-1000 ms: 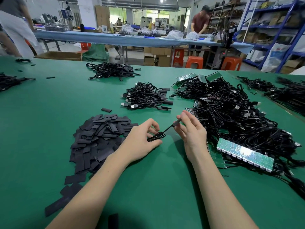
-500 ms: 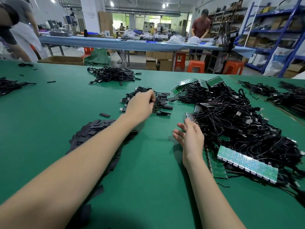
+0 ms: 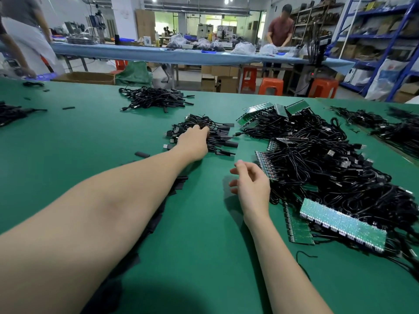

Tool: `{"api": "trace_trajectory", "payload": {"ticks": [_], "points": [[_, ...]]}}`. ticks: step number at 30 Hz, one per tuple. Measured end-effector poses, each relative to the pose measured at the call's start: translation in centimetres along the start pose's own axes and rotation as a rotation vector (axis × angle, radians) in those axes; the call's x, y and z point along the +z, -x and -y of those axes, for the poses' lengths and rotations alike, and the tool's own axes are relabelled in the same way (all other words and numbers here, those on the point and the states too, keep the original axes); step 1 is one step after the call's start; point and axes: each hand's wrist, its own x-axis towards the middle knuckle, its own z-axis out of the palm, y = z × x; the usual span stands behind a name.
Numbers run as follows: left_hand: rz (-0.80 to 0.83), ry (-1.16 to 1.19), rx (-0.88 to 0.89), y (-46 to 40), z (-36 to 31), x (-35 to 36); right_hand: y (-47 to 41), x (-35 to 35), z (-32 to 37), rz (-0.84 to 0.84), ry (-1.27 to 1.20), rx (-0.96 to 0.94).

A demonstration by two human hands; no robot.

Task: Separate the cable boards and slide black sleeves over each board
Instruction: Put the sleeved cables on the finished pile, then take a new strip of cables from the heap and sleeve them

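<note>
Two bare hands are in view: the left hand (image 3: pixel 193 141) at twelve o'clock and the right hand (image 3: pixel 251 186) at two o'clock. Five cable heaps lie on the green table (image 3: pixel 79 141). Three orange stools (image 3: pixel 271 86) stand at one o'clock. Two other people (image 3: pixel 280 28) stand beyond. The loose black sleeves (image 3: pixel 142 154) are too many and too hidden to count.

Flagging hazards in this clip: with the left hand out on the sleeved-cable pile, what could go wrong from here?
1. The left forearm lies over the loose black sleeves; pulling back could scatter them.
2. The left hand in the finished pile might snag cables and drag them out.
3. The big tangle may resist separating one panel.
</note>
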Motion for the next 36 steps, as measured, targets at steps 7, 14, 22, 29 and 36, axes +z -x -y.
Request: {"api": "trace_trajectory", "payload": {"ticks": [7, 14, 22, 29, 36], "points": [[-0.151, 0.352, 0.033, 3.8, -3.0, -0.9, 0.1, -0.2, 0.1, 0.019, 0.029, 0.007], [-0.115, 0.708, 0.211, 9.9, -9.0, -1.3, 0.5, -2.3, 2.0, 0.296, -0.059, 0.196], [0.009, 0.608, 0.483, 12.1, -11.5, -3.5, 1.2, -6.8, 5.2, 0.625, 0.548, 0.213], [0.151, 0.773, 0.46, 13.0, -14.5, -0.9, 0.8, -12.3, 9.1, 0.701, 0.779, 0.388], [-0.036, 0.556, 0.729, 14.1, -14.4, 2.1, 0.2, -16.5, 12.7, 0.328, 1.071, 0.217]]}}
